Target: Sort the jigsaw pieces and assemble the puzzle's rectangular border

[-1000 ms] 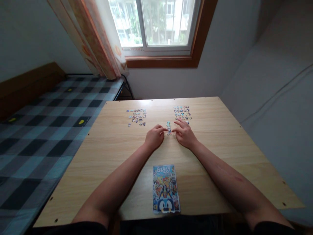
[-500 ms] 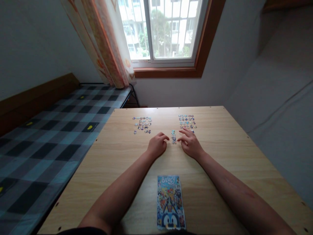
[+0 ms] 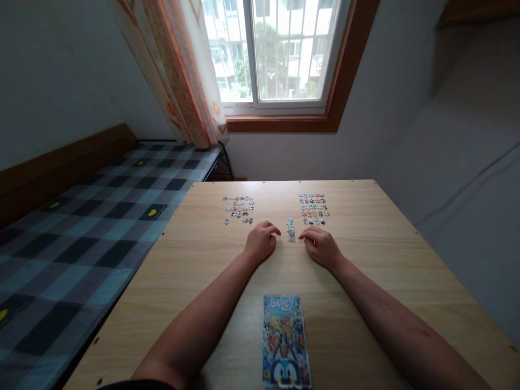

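Observation:
A short strip of joined puzzle pieces (image 3: 291,230) lies on the wooden table (image 3: 195,271) between my hands. To its left my left hand (image 3: 261,242) rests on the table with fingers curled, a small gap away from the strip. On the other side my right hand (image 3: 322,246) rests with fingers curled in, its fingertips just short of the strip. Neither hand visibly holds anything. Loose puzzle pieces sit in two groups farther back: a left group (image 3: 239,208) and a right group (image 3: 312,208).
A colourful picture card (image 3: 285,340) lies at the table's near edge between my forearms. A bed with a checked cover (image 3: 81,227) stands left of the table. A window (image 3: 280,51) and a curtain (image 3: 174,70) are behind, with a grey wall on the right.
Both hands have drawn slightly back from the joined strip, and my right hand's fingers have curled in. The view has tilted upward a little.

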`<act>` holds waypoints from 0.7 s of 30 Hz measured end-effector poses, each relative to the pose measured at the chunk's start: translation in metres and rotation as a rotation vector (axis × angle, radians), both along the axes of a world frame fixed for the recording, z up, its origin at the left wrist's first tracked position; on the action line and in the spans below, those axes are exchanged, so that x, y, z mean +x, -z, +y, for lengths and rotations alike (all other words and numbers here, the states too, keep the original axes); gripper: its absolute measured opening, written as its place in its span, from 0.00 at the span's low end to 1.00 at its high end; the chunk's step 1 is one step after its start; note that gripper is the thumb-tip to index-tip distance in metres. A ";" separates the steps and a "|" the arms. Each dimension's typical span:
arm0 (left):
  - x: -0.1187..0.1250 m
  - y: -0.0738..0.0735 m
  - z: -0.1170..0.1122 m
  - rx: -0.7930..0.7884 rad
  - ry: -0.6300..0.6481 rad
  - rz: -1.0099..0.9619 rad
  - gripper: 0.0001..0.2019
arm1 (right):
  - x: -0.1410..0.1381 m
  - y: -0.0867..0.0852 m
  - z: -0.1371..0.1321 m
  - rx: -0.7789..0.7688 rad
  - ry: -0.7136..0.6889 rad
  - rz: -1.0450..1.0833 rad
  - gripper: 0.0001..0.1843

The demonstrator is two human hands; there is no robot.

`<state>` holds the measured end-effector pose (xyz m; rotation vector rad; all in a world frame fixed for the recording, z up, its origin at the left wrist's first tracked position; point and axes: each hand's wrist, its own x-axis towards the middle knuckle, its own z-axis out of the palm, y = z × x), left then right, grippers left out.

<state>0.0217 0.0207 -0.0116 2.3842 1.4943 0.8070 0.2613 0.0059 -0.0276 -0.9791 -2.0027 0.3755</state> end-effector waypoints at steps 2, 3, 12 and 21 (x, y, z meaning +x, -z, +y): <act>0.000 -0.001 0.000 -0.008 -0.001 -0.004 0.18 | 0.000 0.000 0.000 -0.008 -0.003 -0.005 0.16; 0.000 -0.001 0.000 -0.008 0.000 -0.004 0.18 | 0.000 0.000 0.000 -0.013 -0.005 -0.008 0.16; 0.000 -0.003 -0.002 -0.023 -0.015 0.024 0.17 | -0.003 -0.002 0.000 -0.057 -0.040 -0.059 0.15; 0.000 -0.004 -0.004 -0.029 -0.030 0.032 0.16 | -0.003 0.000 0.001 -0.078 -0.055 -0.087 0.15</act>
